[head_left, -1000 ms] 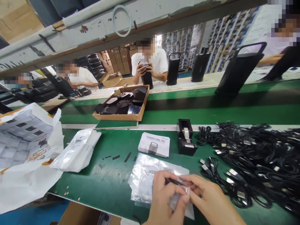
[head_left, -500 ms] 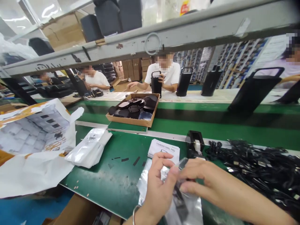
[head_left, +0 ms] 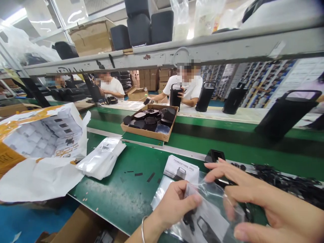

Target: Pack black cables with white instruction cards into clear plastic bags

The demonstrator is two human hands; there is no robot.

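My left hand (head_left: 177, 206) pinches the edge of a clear plastic bag (head_left: 234, 211). Through its film show a printed leaflet (head_left: 215, 216) and a dark cable, partly covered by my fingers. My right hand (head_left: 255, 199) is spread at the bag's right side, thumb and fingers apart; whether it touches the film I cannot tell. Just behind the bag lies a stack of manuals (head_left: 182, 167) printed "THUNDER TRAIL PRO", next to flat plastic bags (head_left: 160, 192). A tape dispenser (head_left: 214, 155) stands beyond my right fingers, partly hidden.
Black cables (head_left: 283, 179) are heaped at the right. Further left are a pile of plastic bags (head_left: 102, 157) and an open white sack (head_left: 43, 182). A cardboard tray (head_left: 149, 135) holds black parts. Black speakers (head_left: 234, 99) stand along the far bench, where co-workers sit under an overhead shelf (head_left: 152, 55).
My right hand has come away from my left and its fingers have spread. The bag now faces me with the leaflet visible inside. The view has shifted slightly.
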